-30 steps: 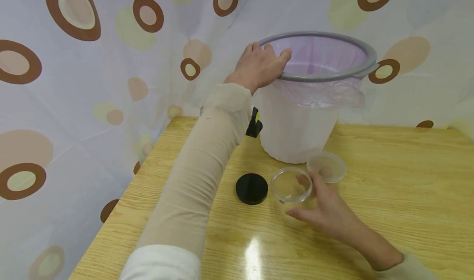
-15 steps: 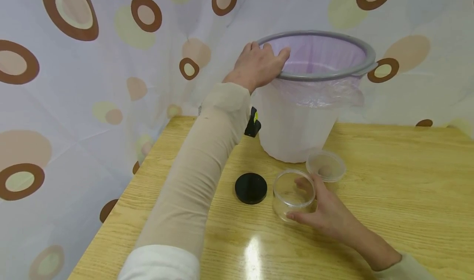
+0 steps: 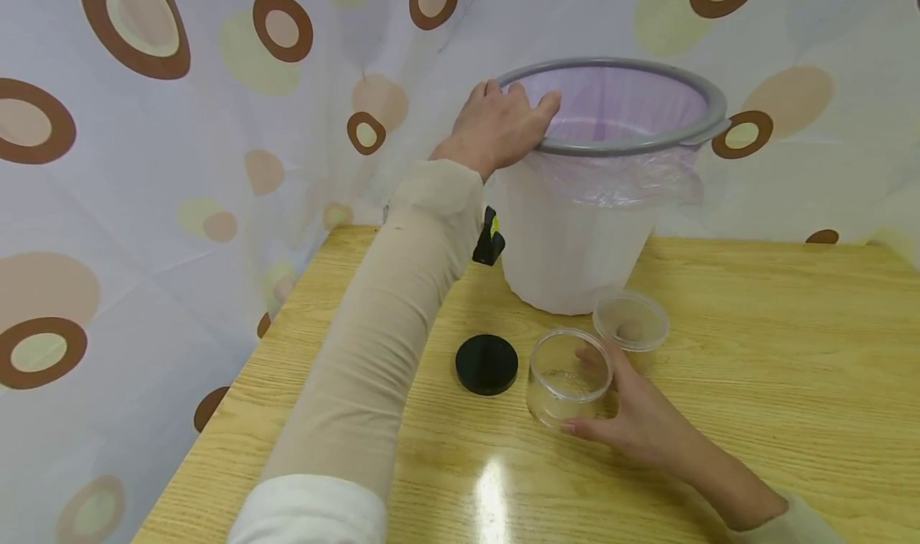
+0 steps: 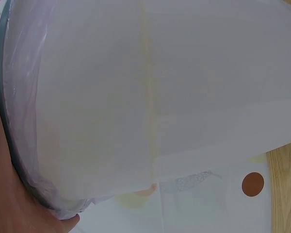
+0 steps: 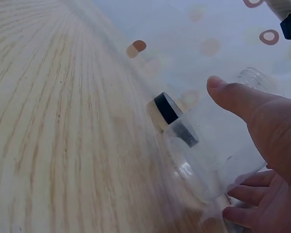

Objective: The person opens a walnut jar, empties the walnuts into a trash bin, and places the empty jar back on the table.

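My left hand (image 3: 499, 125) grips the grey rim (image 3: 618, 148) of a white trash bin (image 3: 575, 240) lined with a thin purple bag (image 3: 625, 105). In the left wrist view, the left hand (image 4: 19, 204) lies along that rim at the lower left. Low on the table, my right hand (image 3: 640, 416) holds a clear, uncapped plastic jar (image 3: 568, 392), thumb on the near side and fingers on the far side. The jar stands upright. The right wrist view shows the right hand (image 5: 266, 126) curved about the jar (image 5: 208, 150). A round black lid (image 3: 486, 364) lies left of the jar.
A shallow clear round dish or lid (image 3: 632, 320) lies behind the right hand, near the bin's base. The wooden table (image 3: 776, 368) backs onto a patterned curtain (image 3: 273, 144). A black strap (image 3: 489, 240) hangs from the left wrist.
The jar, earlier blurred, has shifted slightly right and now stands sharp and upright on the table, the right hand still about it. The left hand stays on the bin's rim.
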{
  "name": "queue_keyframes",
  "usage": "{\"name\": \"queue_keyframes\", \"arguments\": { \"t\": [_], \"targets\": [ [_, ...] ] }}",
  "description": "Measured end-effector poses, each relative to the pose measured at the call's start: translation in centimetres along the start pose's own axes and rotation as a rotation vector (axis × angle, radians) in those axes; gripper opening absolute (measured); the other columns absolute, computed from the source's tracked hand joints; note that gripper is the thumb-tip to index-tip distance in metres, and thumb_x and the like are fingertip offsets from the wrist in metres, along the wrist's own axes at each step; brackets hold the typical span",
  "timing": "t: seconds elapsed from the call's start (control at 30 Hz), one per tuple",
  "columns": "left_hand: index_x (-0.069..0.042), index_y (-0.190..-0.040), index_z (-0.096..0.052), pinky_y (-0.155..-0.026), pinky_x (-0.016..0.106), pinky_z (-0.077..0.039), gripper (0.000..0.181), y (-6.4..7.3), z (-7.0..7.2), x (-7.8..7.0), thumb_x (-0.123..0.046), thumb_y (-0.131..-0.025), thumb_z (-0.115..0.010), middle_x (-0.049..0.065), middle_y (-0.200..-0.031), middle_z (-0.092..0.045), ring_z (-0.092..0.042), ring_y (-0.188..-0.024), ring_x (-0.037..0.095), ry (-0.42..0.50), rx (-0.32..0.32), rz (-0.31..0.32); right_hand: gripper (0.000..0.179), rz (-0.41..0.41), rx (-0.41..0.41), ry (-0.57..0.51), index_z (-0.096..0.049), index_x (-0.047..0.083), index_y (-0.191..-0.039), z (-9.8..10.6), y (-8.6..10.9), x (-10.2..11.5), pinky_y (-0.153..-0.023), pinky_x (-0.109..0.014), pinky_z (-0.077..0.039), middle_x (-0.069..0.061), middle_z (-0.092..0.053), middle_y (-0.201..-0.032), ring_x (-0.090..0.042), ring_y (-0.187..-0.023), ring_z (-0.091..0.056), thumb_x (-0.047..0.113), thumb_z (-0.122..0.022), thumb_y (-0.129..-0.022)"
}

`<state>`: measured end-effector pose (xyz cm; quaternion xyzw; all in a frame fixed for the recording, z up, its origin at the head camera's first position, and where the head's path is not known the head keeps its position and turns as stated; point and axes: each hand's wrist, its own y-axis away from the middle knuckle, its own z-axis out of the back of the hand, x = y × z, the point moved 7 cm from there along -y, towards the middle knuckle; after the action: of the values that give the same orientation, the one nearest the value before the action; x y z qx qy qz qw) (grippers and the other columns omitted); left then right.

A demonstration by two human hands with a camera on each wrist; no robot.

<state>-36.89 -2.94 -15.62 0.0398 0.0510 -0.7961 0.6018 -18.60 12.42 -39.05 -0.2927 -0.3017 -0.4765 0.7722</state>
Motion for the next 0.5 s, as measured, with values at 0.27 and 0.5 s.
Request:
{"name": "queue_keyframes", "arguments": {
  "t": [0.27,0.5],
  "targets": [
    [-0.010,-0.159,-0.019,-0.125,0.032,-0.003,0.078,-0.1,0.0,-0.1,-0.060,-0.101,-0.004,0.006,-0.167,-0.016,-0.005,-0.155,0.024,0.005,-0.001,0.006,0.101,-0.048,0.026,0.004,-0.021,0.006,-0.155,1.7,1.3,0.5,-0.103,-0.060,-0.042,-0.021,-0.047,-0.148,-0.043,-0.128,-0.054,0.040,-0.081,-0.081],
    [-0.010,-0.159,-0.017,-0.126,0.032,-0.002,0.079,0.0,-0.1,0.1,-0.061,-0.101,-0.004,0.007,-0.167,-0.014,-0.004,-0.155,0.024,0.010,0.001,0.011,0.073,0.028,0.001,0.008,-0.037,0.015,-0.149,3.7,2.1,1.3,-0.098,-0.015,-0.045,-0.005,-0.054,-0.141,-0.028,-0.124,-0.059,0.030,-0.076,-0.088]
  ]
}}
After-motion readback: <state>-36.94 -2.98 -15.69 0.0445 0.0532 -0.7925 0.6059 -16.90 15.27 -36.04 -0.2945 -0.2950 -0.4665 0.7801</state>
